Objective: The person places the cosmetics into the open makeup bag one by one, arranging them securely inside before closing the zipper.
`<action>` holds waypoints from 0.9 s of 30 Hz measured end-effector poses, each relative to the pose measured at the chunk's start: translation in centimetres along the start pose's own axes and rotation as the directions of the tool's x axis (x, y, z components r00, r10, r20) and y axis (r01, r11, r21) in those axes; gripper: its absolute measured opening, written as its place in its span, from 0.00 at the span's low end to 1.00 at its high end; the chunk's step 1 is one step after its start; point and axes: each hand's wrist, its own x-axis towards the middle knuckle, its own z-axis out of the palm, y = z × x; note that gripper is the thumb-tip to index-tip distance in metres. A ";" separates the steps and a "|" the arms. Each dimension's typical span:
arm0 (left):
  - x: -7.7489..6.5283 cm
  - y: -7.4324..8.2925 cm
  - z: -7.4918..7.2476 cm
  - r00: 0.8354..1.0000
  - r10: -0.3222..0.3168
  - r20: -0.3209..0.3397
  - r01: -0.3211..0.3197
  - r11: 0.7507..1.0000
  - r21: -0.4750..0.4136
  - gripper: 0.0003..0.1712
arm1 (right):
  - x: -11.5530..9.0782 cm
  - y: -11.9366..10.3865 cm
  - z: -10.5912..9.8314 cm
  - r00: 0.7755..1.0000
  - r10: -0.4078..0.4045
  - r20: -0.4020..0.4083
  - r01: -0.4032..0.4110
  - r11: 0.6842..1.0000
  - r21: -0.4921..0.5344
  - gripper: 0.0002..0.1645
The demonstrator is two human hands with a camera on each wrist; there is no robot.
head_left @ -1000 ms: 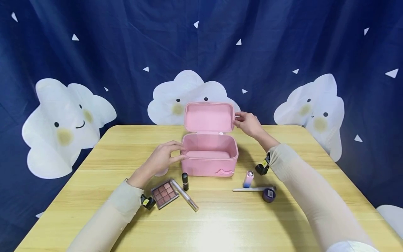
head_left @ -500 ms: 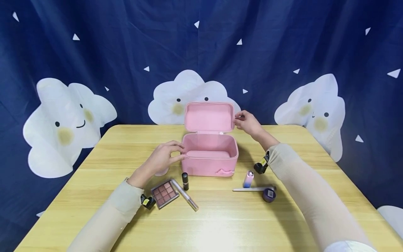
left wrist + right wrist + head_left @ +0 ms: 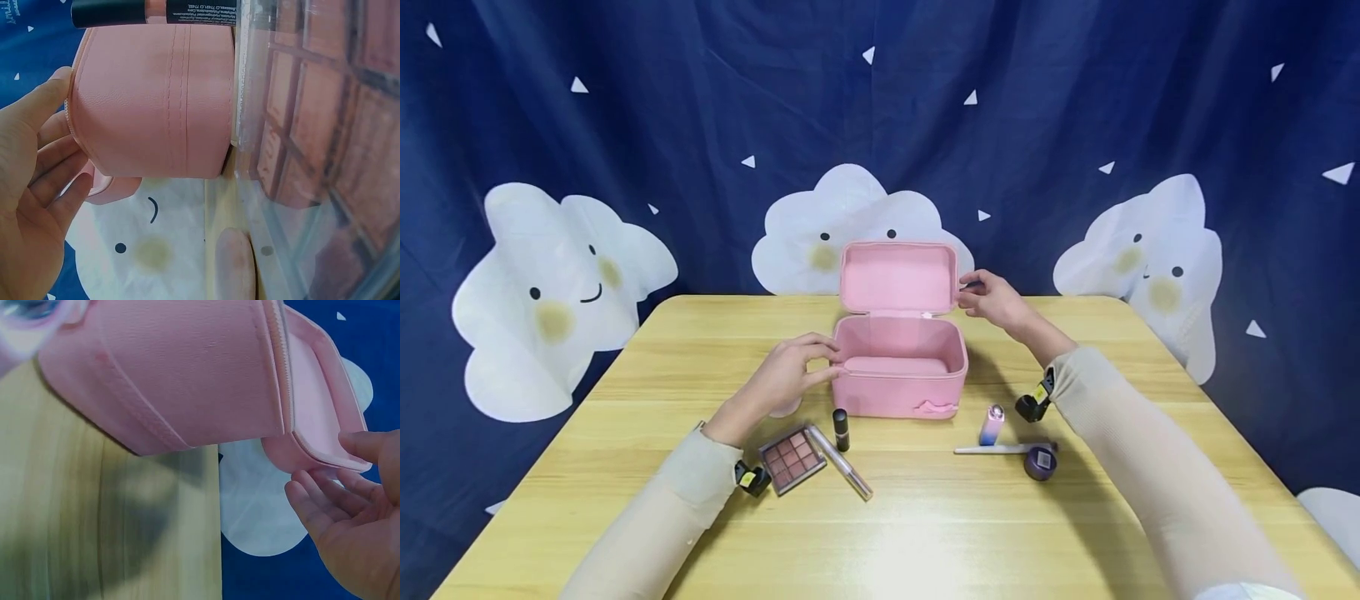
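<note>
A pink makeup case (image 3: 898,396) stands on the table with its lid (image 3: 898,277) raised upright, and the inside that shows holds nothing. At the case's left rim my left hand (image 3: 784,373) grips, thumb toward the front corner and fingers along the side; in the left wrist view the thumb tip lies on the zipper edge. My right hand (image 3: 997,303) holds the right edge of the lid. The right wrist view shows that thumb (image 3: 362,445) on the lid's inner side and the fingers beneath its edge. A small bow decorates the case's front.
Near my left wrist lie an eyeshadow palette (image 3: 792,461), a slim silver tube (image 3: 841,463) and an upright black lipstick (image 3: 841,430). A pale oval piece (image 3: 234,265) sits behind the left hand. To the right are a pink-blue tube (image 3: 992,426), a brush (image 3: 996,450) and a purple jar (image 3: 1041,463).
My right wrist has shifted slightly right and down, and its fingers have spread a little at the lid's edge. The left hand, case and cosmetics have stayed in place.
</note>
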 end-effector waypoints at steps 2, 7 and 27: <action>0.0 0.0 0.0 1.000 -0.003 0.003 0.003 1.000 -0.004 0.15 | -0.4 0.2 0.1 1.000 -0.023 0.014 0.024 0.998 -0.057 0.26; -0.1 -0.2 -0.1 1.000 -0.004 0.017 0.004 1.000 -0.007 0.16 | -1.4 0.6 0.4 0.995 -0.087 0.038 0.093 0.973 -0.213 0.26; 0.8 -3.7 -1.9 0.995 0.053 0.079 -0.054 0.998 0.013 0.16 | 0.7 0.0 -0.5 0.997 -0.027 -0.077 0.050 0.949 0.311 0.35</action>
